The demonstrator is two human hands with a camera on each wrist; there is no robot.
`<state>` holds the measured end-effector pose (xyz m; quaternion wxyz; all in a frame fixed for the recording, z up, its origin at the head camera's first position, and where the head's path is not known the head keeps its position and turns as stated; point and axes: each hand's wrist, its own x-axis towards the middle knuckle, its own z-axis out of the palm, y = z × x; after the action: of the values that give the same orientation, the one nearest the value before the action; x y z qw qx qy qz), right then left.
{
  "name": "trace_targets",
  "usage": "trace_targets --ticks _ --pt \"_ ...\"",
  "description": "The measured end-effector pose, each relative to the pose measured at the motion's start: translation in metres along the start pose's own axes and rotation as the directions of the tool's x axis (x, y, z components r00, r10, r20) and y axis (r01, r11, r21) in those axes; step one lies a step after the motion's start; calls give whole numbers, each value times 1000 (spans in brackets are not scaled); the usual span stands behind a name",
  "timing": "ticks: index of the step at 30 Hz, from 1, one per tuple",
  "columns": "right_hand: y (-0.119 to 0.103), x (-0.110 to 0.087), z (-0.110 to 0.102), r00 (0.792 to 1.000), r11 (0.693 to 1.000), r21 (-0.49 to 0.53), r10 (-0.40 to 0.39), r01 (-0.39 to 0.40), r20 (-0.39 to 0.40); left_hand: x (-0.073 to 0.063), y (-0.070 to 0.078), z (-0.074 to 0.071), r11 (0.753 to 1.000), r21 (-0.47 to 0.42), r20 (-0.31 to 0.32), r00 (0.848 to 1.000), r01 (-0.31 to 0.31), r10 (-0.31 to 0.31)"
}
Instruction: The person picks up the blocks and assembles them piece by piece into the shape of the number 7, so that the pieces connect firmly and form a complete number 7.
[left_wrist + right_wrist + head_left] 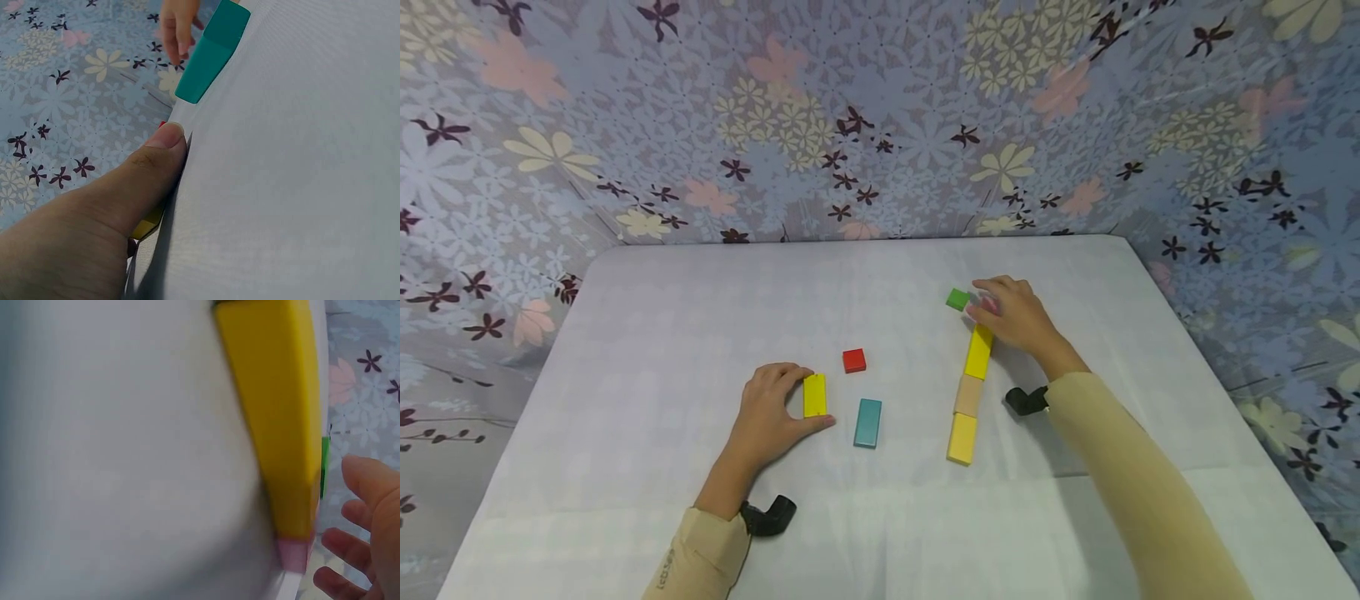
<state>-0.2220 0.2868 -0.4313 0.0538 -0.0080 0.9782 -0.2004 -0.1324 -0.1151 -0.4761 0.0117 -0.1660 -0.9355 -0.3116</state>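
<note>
Left hand point(766, 417): pinches yellow block point(815, 396) by its short ends, near teal block point(867, 423)
Right hand point(1013, 317): fingers spread loosely, near pink block point(292, 555)
Handling: blocks seem light, stiff, slippery; ends suit gripping

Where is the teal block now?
In the head view, the teal block lies just left of centre, below the red block and right of the left hand.
</note>
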Motion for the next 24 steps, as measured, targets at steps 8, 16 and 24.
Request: trace_targets --ticks 8,16,24 --pt "-17 17 3 997 998 -67 -18 23 76 0 -1 2 1000 2 -1 1000 -1 1" --pt "-21 24 3 996 992 -111 -48 55 71 1 -2 2 1000 -2 -2 1000 -3 3" --pt "-9 28 -9 1000 999 -36 -28 28 7 1 -4 1 1000 2 -10 1000 -7 7"
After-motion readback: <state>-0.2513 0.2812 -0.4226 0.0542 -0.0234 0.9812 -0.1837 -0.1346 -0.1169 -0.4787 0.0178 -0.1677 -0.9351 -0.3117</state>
